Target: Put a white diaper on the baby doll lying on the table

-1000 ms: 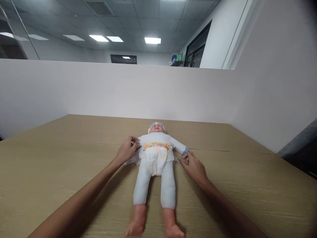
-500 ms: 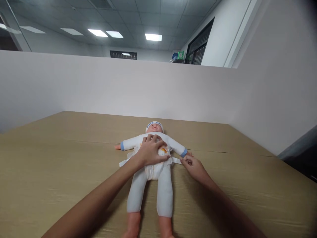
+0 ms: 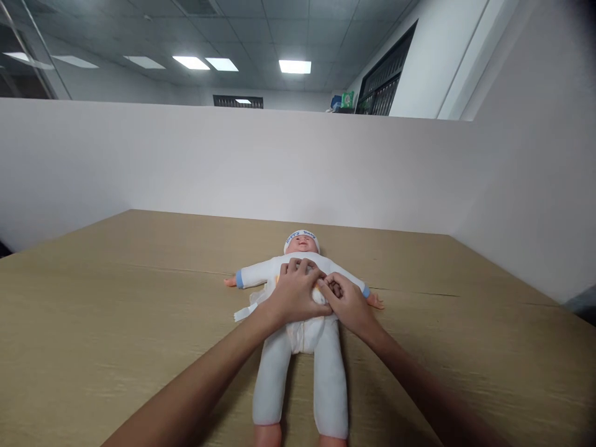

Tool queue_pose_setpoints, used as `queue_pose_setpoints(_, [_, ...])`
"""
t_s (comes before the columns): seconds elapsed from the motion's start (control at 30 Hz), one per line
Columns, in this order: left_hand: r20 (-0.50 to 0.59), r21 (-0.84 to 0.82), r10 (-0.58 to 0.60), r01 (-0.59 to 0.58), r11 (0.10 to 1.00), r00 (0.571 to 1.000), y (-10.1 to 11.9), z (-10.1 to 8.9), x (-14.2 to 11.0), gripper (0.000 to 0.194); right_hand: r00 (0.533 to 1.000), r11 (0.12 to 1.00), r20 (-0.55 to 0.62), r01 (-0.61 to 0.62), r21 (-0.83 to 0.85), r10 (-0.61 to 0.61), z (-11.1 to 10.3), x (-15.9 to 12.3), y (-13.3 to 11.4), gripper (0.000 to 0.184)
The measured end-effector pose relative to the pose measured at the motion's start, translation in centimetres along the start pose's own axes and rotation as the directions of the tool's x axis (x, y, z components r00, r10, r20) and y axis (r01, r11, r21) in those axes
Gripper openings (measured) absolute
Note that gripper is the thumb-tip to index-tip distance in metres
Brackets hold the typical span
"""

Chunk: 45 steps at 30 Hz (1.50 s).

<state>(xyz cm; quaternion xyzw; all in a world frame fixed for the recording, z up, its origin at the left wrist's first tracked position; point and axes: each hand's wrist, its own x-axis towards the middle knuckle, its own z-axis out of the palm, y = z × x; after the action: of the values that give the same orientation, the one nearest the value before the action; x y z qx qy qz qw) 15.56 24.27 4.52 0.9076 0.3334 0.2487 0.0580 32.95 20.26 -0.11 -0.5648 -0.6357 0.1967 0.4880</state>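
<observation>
A baby doll (image 3: 267, 382) in white clothes with blue cuffs lies on its back, its head at the far end. Around its hips is a white diaper (image 3: 305, 337). My left hand (image 3: 300, 295) rests on the diaper's front at the belly, fingers spread and thumb apart. Close beside that thumb, my right hand (image 3: 345, 304) is closed in a pinch at the diaper's right edge, where the fastening tab was; the tab itself is hidden by the fingers. On the left, the other diaper tab (image 3: 244, 312) sticks out loose beside the doll's waist.
The doll lies on a wide tan tabletop (image 3: 139, 347) with a thin seam across it. Behind the table rises a low white partition (image 3: 233, 167), and a white wall (image 3: 526, 186) closes off the right side.
My right hand has moved left and inward from beside the doll's cuff, bringing the stretched-out right tab onto the diaper's front. My left hand stays on the belly. The view has shifted slightly.
</observation>
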Motion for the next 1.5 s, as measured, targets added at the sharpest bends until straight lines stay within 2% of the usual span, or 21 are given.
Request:
queue_pose_setpoints(0.13, [0.013,-0.057,-0.012,0.012,0.998,1.0,-0.2,0.1,-0.2,0.055,0.973,0.974,-0.057,0.221,-0.043,-0.223,-1.1,-3.4,0.3,0.023])
queue_pose_setpoints(0.2, [0.017,-0.079,-0.023,0.024,0.997,1.0,-0.2,0.0,-0.1,0.061,0.946,0.945,-0.02,0.32,-0.07,-0.322,-1.2,-4.8,0.9,0.031])
queue_pose_setpoints(0.3, [0.035,-0.131,-0.023,0.028,0.991,0.999,-0.4,-0.5,-0.1,0.071,0.927,0.918,0.04,0.376,-0.125,-0.374,-1.1,-5.8,1.6,0.047])
queue_pose_setpoints(0.37, [0.051,-0.223,0.01,0.002,0.975,0.999,-0.9,-1.1,-0.6,0.065,0.914,0.897,0.076,0.406,-0.175,-0.399,-1.2,-5.8,1.9,0.051])
queue_pose_setpoints(0.47, [0.015,-0.382,0.051,-0.041,0.923,0.999,-2.8,-1.7,-2.8,0.047,0.892,0.856,0.136,0.452,-0.252,-0.432,-1.6,-5.5,2.1,0.052])
queue_pose_setpoints(0.53, [-0.045,-0.41,0.014,-0.032,0.912,0.999,-4.9,-1.9,-5.2,0.044,0.881,0.831,0.15,0.472,-0.294,-0.448,-1.9,-5.6,2.0,0.053])
queue_pose_setpoints(0.6, [-0.1,-0.359,-0.034,-0.004,0.933,0.994,-7.2,-1.9,-8.0,0.043,0.873,0.808,0.147,0.486,-0.334,-0.465,-2.2,-5.7,1.6,0.053])
queue_pose_setpoints(0.7, [-0.116,-0.199,-0.105,0.081,0.977,0.988,-9.9,-1.9,-11.4,0.037,0.87,0.788,0.092,0.479,-0.386,-0.484,-1.9,-5.6,0.2,0.046])
queue_pose_setpoints(0.83, [-0.095,0.075,-0.292,0.3,0.951,0.952,-10.3,-1.6,-13.0,0.033,0.861,0.802,0.006,0.476,-0.361,-0.509,0.0,-4.1,-3.3,0.022])
queue_pose_setpoints(0.9, [-0.088,0.14,-0.349,0.359,0.923,0.933,-9.6,-1.4,-13.1,0.031,0.887,0.833,0.035,0.446,-0.327,-0.461,1.5,-2.8,-5.3,0.012])
queue_pose_setpoints(1.0, [-0.076,0.038,-0.421,0.424,0.905,0.904,-9.0,-1.3,-13.2,0.027,0.948,0.879,0.108,0.317,-0.357,-0.298,3.6,-0.7,-7.2,0.01])
queue_pose_setpoints(1.1, [-0.055,-0.094,-0.495,0.489,0.867,0.867,-9.5,-1.8,-13.3,0.023,0.974,0.892,0.113,0.225,-0.391,-0.196,4.9,0.7,-7.3,0.021])
queue_pose_setpoints(1.23, [-0.029,-0.318,-0.542,0.507,0.801,0.84,-10.1,-2.9,-11.7,0.034,0.979,0.9,0.111,0.199,-0.387,-0.169,5.0,1.1,-6.6,0.03])
queue_pose_setpoints(1.33, [-0.028,-0.489,-0.493,0.418,0.765,0.87,-9.0,-3.2,-8.6,0.04,0.969,0.901,0.162,0.235,-0.365,-0.187,4.5,0.8,-6.8,0.03])
queue_pose_setpoints(1.43, [0.021,-0.618,-0.387,0.316,0.72,0.922,-6.9,-2.7,-5.5,0.041,0.953,0.88,0.209,0.286,-0.378,-0.22,4.2,0.7,-7.3,0.03])
queue_pose_setpoints(1.5, [0.046,-0.681,-0.312,0.259,0.685,0.949,-5.8,-2.2,-4.4,0.042,0.95,0.864,0.208,0.299,-0.406,-0.232,4.2,0.8,-7.3,0.028])
